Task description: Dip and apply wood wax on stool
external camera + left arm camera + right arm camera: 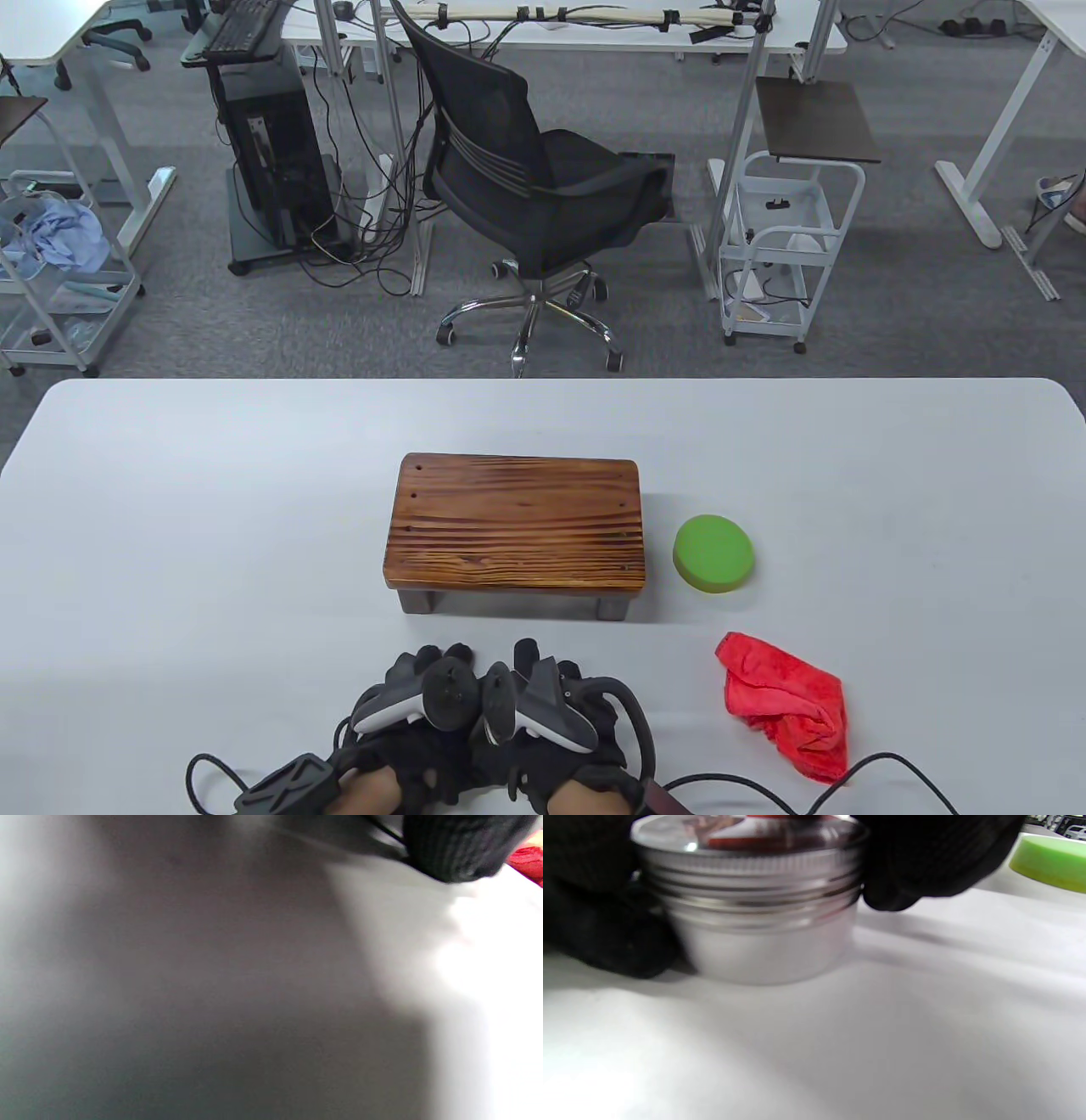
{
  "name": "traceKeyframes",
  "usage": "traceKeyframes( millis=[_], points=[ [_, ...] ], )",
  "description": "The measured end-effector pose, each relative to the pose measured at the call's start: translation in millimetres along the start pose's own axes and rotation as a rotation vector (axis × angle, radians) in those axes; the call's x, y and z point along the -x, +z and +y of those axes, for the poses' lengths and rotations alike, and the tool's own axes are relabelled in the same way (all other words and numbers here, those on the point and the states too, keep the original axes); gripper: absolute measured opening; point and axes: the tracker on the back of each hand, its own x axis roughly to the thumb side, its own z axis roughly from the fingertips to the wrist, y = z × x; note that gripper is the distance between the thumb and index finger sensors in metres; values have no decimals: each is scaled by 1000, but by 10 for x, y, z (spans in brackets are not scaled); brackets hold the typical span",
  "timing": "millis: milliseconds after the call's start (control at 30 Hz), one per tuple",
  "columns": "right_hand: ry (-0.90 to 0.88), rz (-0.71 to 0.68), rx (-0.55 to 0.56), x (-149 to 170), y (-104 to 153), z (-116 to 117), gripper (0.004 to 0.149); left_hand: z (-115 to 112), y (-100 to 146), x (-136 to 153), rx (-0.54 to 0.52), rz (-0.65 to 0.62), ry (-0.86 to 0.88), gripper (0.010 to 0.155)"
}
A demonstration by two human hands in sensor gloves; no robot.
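Note:
A wooden stool with a dark striped top stands in the middle of the white table. A silver wax tin with its lid on stands on the table in the right wrist view; the hands hide it in the table view. My left hand and right hand are pressed together at the near edge, in front of the stool. Gloved fingers curl against the tin's right side at the lid, and more black glove wraps its left side. The left wrist view is blurred.
A round green sponge lies just right of the stool, and it shows again as the green sponge beyond the tin. A crumpled red cloth lies at the near right. An office chair stands beyond the table's far edge.

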Motion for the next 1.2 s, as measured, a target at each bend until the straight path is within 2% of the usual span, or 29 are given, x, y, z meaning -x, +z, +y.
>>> traceKeyframes(
  millis=[333, 633, 733, 833, 967, 1200],
  points=[
    [-36, -90, 14, 40, 6, -22, 93, 0, -5, -1, -5, -3, 13, 91],
    [-118, -154, -51, 115, 13, -24, 91, 1, -2, 6, -2, -3, 11, 90],
    [-143, -114, -37, 121, 38, -8, 101, 1, -3, 5, 2, -2, 7, 90],
    [-70, -30, -7, 72, 54, -25, 105, 0, 0, 5, 3, -2, 6, 90],
    [-31, -5, -9, 6, 17, -14, 102, -1, -1, 6, 4, 1, 7, 89],
    [-30, -46, 9, 3, 9, -8, 95, -2, -6, 0, 0, 0, 11, 89]
  ],
)
